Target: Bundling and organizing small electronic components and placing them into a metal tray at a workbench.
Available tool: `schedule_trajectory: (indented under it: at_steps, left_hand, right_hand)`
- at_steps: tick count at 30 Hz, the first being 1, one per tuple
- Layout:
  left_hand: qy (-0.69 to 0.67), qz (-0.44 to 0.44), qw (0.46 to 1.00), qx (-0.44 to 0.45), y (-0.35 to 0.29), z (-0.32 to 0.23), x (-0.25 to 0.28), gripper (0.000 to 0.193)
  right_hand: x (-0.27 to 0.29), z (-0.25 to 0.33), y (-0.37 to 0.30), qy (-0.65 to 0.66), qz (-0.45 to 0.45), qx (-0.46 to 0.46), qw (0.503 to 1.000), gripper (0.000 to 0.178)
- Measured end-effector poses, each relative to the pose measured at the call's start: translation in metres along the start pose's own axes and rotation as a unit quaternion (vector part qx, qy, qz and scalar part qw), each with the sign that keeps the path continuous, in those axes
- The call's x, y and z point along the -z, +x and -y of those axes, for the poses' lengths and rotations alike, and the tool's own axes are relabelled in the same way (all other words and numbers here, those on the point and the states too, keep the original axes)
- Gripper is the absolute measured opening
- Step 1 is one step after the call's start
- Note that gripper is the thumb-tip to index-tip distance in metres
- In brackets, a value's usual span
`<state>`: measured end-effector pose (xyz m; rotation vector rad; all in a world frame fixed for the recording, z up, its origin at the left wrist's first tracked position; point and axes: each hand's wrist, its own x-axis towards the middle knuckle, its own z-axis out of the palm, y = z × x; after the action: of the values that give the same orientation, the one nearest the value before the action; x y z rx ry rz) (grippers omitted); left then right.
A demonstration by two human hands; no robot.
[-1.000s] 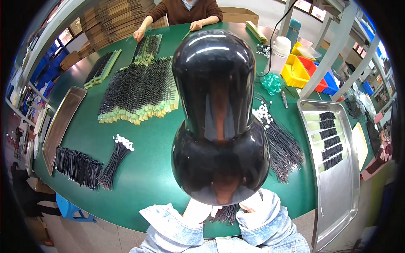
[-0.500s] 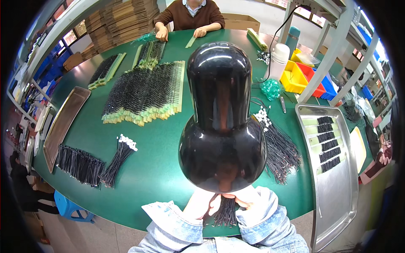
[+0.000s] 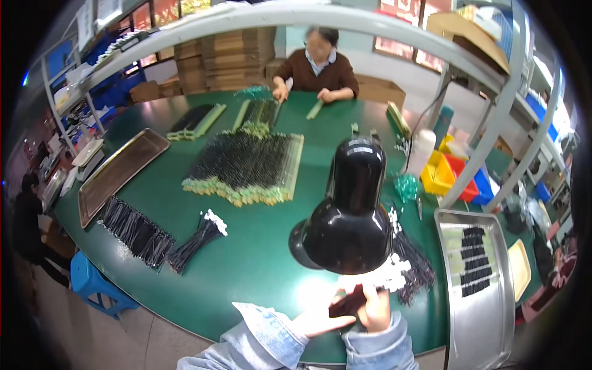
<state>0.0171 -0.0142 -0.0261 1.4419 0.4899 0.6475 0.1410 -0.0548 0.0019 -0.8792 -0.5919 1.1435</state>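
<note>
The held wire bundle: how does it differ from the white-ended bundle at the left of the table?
The held bundle is between the person's left hand and right hand; the left bundle lies on the table, untouched. The held bundle is partly covered by the hands and glare beside the black lamp; the left bundle shows plainly, away from the lamp. Both have dark wires.

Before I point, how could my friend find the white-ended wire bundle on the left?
On the big green table, find the long brown metal tray at the left. Below it in the picture lies a wide row of black wires; the wire bundle is just right of it. Unlike that row, it has clustered white ends.
</note>
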Motion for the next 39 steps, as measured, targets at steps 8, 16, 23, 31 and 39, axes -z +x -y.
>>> schedule_trajectory:
  at_steps: [8,16,23,31,39]
  left_hand:
    - [0.191,0.076,0.975,-0.080,-0.001,0.013,-0.016,0.035]
    - [0.232,0.037,0.972,0.034,-0.007,0.011,0.000,0.035]
    - [-0.111,0.005,0.990,0.086,-0.001,0.027,-0.012,0.034]
    - [0.161,0.023,0.983,0.081,-0.006,0.014,-0.012,0.035]
    - [0.177,0.028,0.984,-0.011,-0.016,0.025,-0.013,0.036]
  right_hand:
    - [-0.028,0.046,-0.016,-0.358,0.323,0.199,0.853,0.022]
    - [-0.035,0.033,-0.012,-0.177,0.239,0.039,0.954,0.050]
    - [0.006,0.005,-0.009,-0.277,0.252,0.088,0.923,0.032]
    - [-0.014,0.025,-0.013,-0.624,0.298,0.220,0.688,0.020]
    - [-0.013,0.028,-0.024,-0.411,0.188,0.085,0.888,0.016]
